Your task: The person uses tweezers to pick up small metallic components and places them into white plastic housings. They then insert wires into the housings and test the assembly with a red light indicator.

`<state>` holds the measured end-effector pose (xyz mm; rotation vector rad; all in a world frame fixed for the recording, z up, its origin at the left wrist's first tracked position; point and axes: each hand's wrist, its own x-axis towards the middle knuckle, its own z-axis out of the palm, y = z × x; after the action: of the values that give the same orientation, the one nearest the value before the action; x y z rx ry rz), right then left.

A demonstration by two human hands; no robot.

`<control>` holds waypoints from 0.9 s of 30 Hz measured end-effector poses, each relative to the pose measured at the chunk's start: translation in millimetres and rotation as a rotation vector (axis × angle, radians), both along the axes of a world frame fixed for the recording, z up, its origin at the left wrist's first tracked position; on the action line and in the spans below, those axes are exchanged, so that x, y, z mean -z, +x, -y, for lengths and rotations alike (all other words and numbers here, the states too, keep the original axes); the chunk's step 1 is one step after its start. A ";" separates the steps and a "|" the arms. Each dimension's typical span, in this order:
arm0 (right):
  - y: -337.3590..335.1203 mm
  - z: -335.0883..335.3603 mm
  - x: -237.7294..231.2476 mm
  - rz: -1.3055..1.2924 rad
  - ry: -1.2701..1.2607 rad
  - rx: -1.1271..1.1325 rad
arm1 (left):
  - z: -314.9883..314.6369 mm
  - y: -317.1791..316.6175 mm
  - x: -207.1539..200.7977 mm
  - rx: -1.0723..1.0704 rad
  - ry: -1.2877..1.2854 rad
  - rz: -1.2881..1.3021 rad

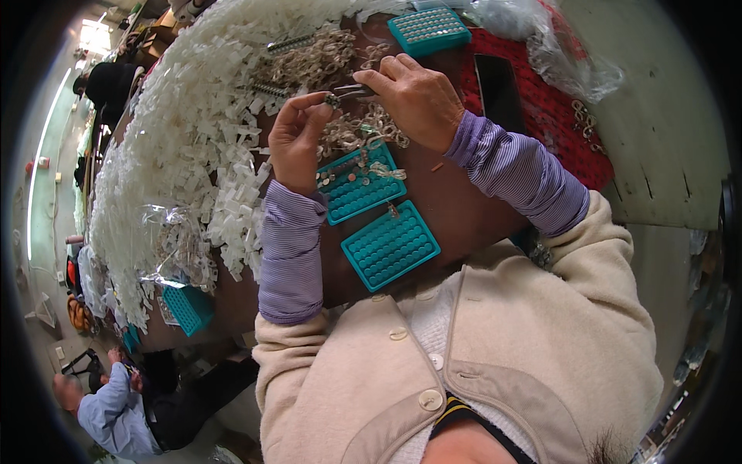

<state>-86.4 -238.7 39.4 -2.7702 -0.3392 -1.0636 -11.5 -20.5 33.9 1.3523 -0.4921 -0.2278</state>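
Note:
Between thumb and fingertips, my left hand (297, 141) pinches a small dark beaded piece (332, 100). My right hand (421, 100) is closed on a thin two-pronged metal tool (355, 90), its prongs reaching to the beaded piece. Whether the prongs touch it, I cannot tell. Below the hands lies a teal tray (357, 203) with rows of round pits, bearing loose small round pieces and a bundle of pale cord (386, 171). Nearer me is a second teal pitted tray (390, 245). Tangled beige cord loops (313, 62) lie beyond my left hand.
A large heap of clear plastic bags (193, 100) covers the left of the brown table. At the far side stands a teal box of white round pieces (430, 31). A dark phone (498, 91) rests on red cloth (576, 147). Someone (120, 406) sits at lower left.

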 end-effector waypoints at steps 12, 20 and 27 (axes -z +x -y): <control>4.8 -11.6 -2.6 0.001 -0.103 0.016 | 2.6 -11.2 0.7 -0.237 0.052 0.208; 6.8 4.9 0.5 -0.046 -0.084 -0.052 | 18.4 -5.3 3.9 -0.063 -0.174 -0.110; 7.5 18.7 -1.5 -0.079 -0.111 -0.146 | 24.7 9.3 17.2 -0.118 0.130 -0.097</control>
<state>-78.9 -257.4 40.9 -2.8224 -0.5971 -0.9249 -2.2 -45.2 16.7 1.4843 -0.3197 -0.2302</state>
